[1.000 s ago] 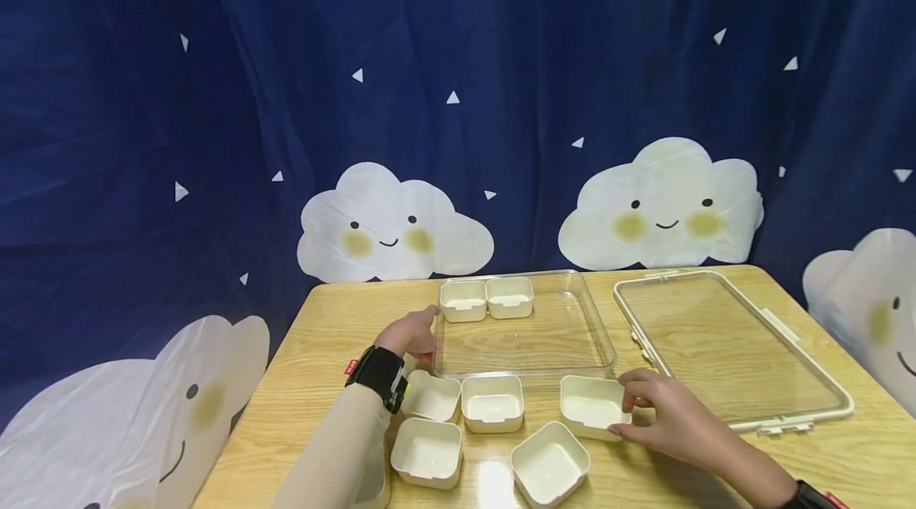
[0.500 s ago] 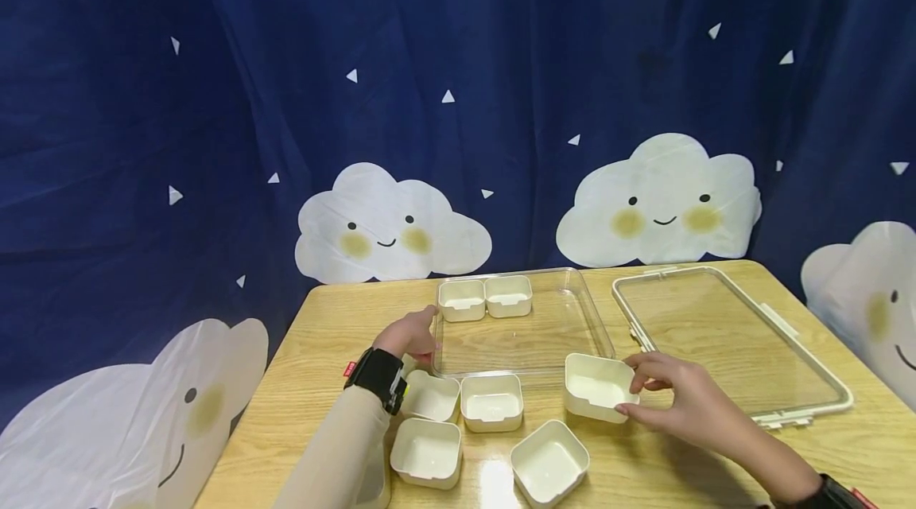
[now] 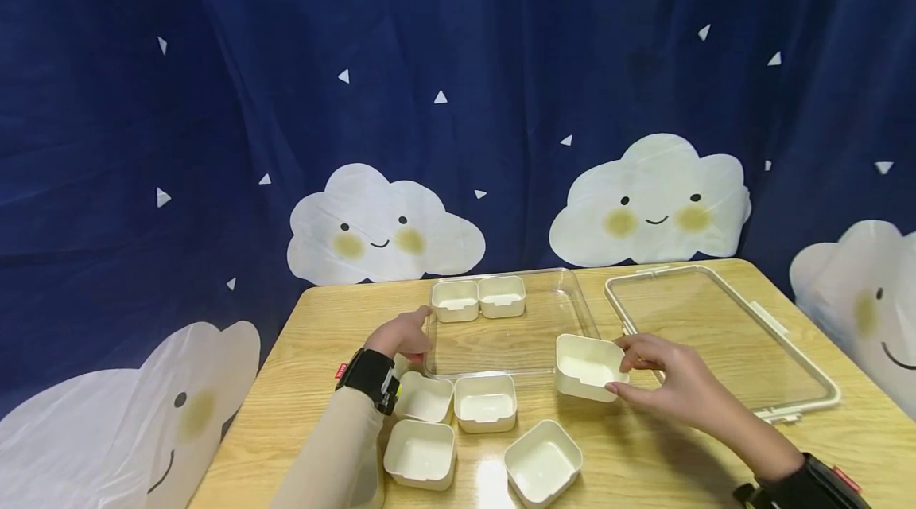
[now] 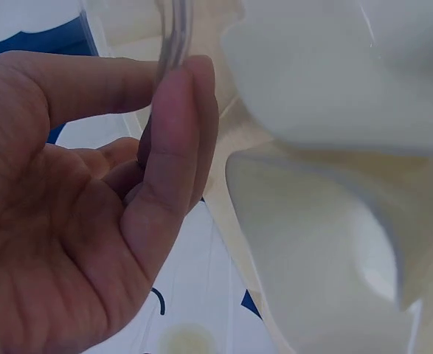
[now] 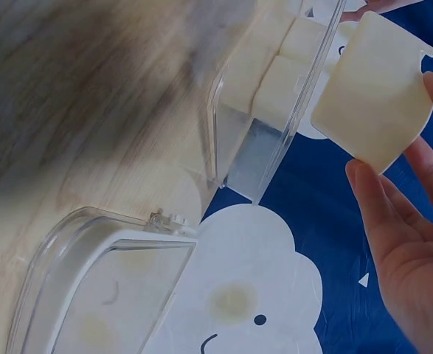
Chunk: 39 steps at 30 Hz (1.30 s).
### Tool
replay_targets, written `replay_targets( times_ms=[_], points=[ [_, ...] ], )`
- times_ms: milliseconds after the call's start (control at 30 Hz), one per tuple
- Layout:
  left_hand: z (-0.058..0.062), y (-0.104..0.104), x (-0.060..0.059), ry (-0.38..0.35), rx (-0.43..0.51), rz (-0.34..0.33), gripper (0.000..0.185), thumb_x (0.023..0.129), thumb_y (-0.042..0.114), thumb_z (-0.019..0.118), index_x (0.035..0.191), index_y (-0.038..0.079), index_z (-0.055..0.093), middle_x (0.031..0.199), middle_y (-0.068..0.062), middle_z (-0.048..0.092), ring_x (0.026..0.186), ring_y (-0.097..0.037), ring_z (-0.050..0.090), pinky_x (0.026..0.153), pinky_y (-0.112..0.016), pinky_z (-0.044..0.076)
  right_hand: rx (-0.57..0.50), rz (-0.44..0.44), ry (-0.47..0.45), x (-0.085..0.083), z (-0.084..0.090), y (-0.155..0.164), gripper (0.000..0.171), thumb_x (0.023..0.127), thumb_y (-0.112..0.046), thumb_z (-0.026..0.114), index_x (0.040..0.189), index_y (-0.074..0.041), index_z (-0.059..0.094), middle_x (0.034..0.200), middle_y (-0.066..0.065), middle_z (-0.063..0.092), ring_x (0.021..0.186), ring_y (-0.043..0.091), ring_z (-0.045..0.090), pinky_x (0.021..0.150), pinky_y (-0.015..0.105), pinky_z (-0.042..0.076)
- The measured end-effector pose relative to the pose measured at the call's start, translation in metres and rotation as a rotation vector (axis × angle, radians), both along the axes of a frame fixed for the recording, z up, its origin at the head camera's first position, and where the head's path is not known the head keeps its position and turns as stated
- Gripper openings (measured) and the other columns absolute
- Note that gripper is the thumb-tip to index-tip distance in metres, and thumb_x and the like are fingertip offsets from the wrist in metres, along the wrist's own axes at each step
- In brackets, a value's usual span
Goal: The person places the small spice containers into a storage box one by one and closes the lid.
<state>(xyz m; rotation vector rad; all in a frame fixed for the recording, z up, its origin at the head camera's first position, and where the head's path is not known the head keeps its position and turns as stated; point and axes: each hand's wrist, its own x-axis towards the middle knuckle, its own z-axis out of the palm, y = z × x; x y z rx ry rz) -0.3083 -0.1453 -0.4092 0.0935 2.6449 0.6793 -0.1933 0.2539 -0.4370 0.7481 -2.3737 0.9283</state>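
A wooden counter (image 3: 322, 318) fills the lower frame. At centre a clear tray (image 3: 511, 342) is pinched at its left rim by the left hand (image 3: 401, 336). At the tray's lower-right corner a cream cup (image 3: 588, 367) is held lifted between the right hand's (image 3: 669, 382) curled fingers; the tray's free space lies up-left of it.

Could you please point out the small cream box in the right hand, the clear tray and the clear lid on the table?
small cream box (image 3: 588, 367): head view, on its inner floor.
clear tray (image 3: 501, 343): head view, on its bare floor.
clear lid (image 3: 716, 334): head view, on its transparent panel.
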Motion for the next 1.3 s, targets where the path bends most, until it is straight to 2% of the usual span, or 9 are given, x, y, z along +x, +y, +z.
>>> replay_targets(
  times_ms=[133,333,600,867,1000,1133,1200,1300],
  points=[
    [0.001,-0.006,-0.001,0.01,-0.036,0.004,0.079,0.084,-0.005,0.057,0.158,0.009,0.033,0.129,-0.022,0.059,0.056,-0.014,0.059,0.056,-0.026,0.05,0.02,-0.023,0.007,-0.005,0.002,-0.003,0.034,0.065,-0.014,0.095,0.077,-0.025,0.065,0.106,0.009,0.075,0.09,0.023,0.072,0.075,0.009,0.052],
    [0.0,-0.006,-0.005,0.0,-0.023,0.003,0.079,0.084,-0.007,0.059,0.157,0.01,0.033,0.124,-0.023,0.059,0.054,-0.013,0.055,0.053,-0.024,0.047,0.028,-0.045,0.017,-0.014,0.004,-0.005,0.032,0.065,-0.015,0.095,0.077,-0.024,0.066,0.106,0.009,0.075,0.089,0.023,0.072,0.071,0.02,0.058],
    [-0.003,-0.005,-0.006,0.0,-0.022,-0.001,0.081,0.083,-0.009,0.058,0.157,0.01,0.033,0.126,-0.024,0.058,0.052,-0.012,0.054,0.05,-0.022,0.045,0.091,0.001,0.054,-0.044,0.008,-0.01,0.029,0.067,-0.014,0.093,0.076,-0.019,0.066,0.106,0.015,0.075,0.088,0.029,0.073,0.068,0.035,0.06],
    [-0.004,-0.006,-0.002,0.006,-0.004,-0.013,0.083,0.081,-0.009,0.058,0.158,0.008,0.031,0.127,-0.026,0.059,0.054,-0.013,0.057,0.053,-0.024,0.048,0.163,0.025,0.027,-0.07,0.007,-0.015,0.026,0.071,-0.018,0.092,0.076,-0.016,0.067,0.107,0.018,0.074,0.093,0.033,0.072,0.073,0.044,0.059],
    [-0.002,-0.005,0.0,0.002,0.015,-0.015,0.083,0.082,-0.009,0.06,0.158,0.008,0.031,0.128,-0.025,0.059,0.056,-0.014,0.059,0.056,-0.025,0.05,0.194,0.041,0.027,-0.081,0.004,-0.018,0.025,0.072,-0.018,0.091,0.077,-0.014,0.067,0.09,0.007,0.074,0.081,0.025,0.069,0.068,0.037,0.056],
    [0.0,-0.006,0.0,0.002,0.029,-0.012,0.083,0.082,-0.009,0.06,0.158,0.007,0.031,0.126,-0.024,0.06,0.057,-0.014,0.06,0.057,-0.026,0.051,0.202,0.068,0.024,-0.093,-0.001,-0.023,0.028,0.074,-0.019,0.09,0.075,-0.013,0.063,0.071,-0.002,0.059,0.065,0.017,0.052,0.06,0.026,0.042],
    [0.0,-0.006,0.0,0.004,0.029,-0.009,0.082,0.082,-0.009,0.06,0.158,0.007,0.032,0.125,-0.024,0.061,0.058,-0.015,0.061,0.058,-0.027,0.052,0.206,0.093,0.03,-0.099,-0.004,-0.024,0.03,0.074,-0.017,0.09,0.072,-0.013,0.061,0.07,-0.001,0.055,0.064,0.016,0.047,0.059,0.025,0.038],
    [-0.002,-0.005,0.001,0.007,0.026,-0.009,0.083,0.081,-0.01,0.059,0.157,0.007,0.032,0.127,-0.024,0.06,0.057,-0.015,0.06,0.058,-0.028,0.052,0.226,0.121,0.027,-0.105,-0.009,-0.028,0.03,0.075,-0.014,0.089,0.07,-0.013,0.06,0.073,0.0,0.056,0.065,0.016,0.048,0.059,0.025,0.039]
  ],
)
